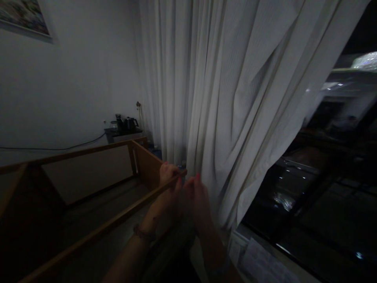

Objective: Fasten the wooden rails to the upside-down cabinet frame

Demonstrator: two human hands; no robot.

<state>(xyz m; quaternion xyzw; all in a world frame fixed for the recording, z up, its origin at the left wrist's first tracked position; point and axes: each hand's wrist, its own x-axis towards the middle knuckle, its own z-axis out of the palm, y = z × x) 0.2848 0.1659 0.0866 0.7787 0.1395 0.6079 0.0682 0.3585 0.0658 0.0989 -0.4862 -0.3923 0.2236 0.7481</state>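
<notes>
The room is dim. My left hand (168, 181) is curled over the near corner of a wooden frame (97, 232), fingers wrapped on its top rail. Just to its right, my right hand (196, 196) reaches up with fingers held together, their tips touching the lower folds of a white curtain (229, 98). Whether those fingers pinch the cloth is hard to make out in the dark. A bracelet circles my left wrist.
A dark window (318, 188) shows at the right where the curtain is drawn aside. A kettle (129, 124) stands on a small shelf in the far corner, with a cable along the white wall. A framed picture (25, 17) hangs top left.
</notes>
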